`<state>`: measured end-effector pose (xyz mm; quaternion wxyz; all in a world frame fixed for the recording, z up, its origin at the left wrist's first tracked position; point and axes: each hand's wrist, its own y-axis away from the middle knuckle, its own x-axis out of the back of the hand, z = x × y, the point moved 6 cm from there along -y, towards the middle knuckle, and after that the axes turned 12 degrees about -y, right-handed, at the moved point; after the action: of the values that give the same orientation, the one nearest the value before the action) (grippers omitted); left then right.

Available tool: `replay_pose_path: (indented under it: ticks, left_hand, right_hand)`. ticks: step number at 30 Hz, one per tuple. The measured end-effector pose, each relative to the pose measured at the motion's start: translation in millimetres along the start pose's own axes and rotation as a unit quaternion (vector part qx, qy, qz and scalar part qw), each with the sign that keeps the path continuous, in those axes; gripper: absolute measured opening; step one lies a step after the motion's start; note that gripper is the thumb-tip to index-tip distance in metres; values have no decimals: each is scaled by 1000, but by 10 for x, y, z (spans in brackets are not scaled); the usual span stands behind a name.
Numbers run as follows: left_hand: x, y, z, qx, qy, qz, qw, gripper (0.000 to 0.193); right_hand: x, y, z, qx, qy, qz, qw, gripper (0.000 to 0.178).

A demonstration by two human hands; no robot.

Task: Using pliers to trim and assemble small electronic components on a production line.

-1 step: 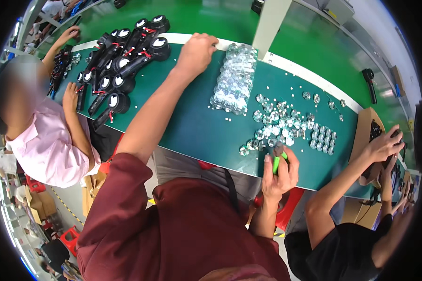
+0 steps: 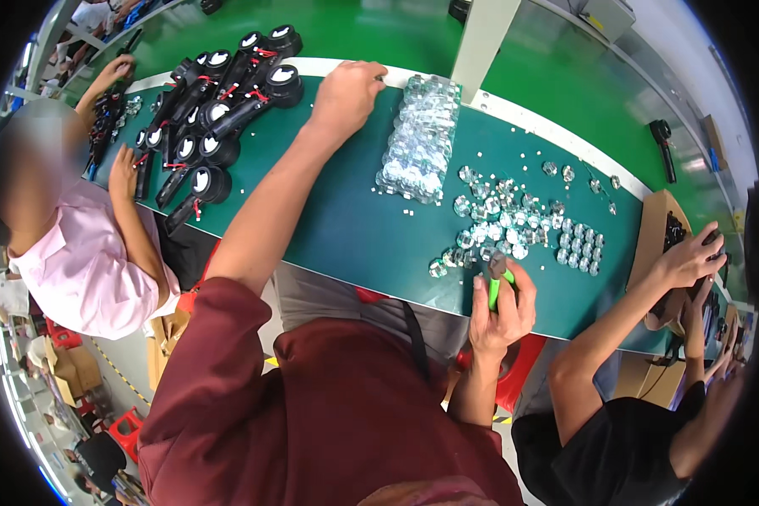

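Observation:
My left hand [image 2: 346, 97] reaches over the far side of the green-topped table, left of a tall stack of clear plastic pieces [image 2: 420, 139]. Its thumb and fingers are pinched together at a small dark thing I cannot make out. In my right hand [image 2: 504, 316], near the front edge, are green-handled pliers [image 2: 494, 292] with their dark jaws pointing away from me. Just beyond the jaws lies a loose heap of small clear round pieces [image 2: 502, 221]. Right of the heap, more clear pieces stand in a neat block [image 2: 580, 247].
Several black round-headed devices with red wires [image 2: 219, 114] are piled at the left, by a co-worker in a pink shirt [image 2: 84, 261]. Another person in black [image 2: 607, 447] works at the right beside a cardboard box [image 2: 654, 232]. A pale post [image 2: 483, 46] rises behind the stack.

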<state>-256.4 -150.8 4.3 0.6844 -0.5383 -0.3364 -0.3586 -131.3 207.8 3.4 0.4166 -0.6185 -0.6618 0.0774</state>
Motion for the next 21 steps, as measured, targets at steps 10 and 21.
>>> replay_pose_path:
  ticks: [10,21]
  left_hand:
    - [933,1456,1026,246,565,-183,766,21]
    - [1029,1868,1201,246,615,-180,728,36]
  right_hand:
    - [95,-71,-137,-85,-71,65,992,21]
    - [-506,-230,-545,-97,-334,-69,935,18]
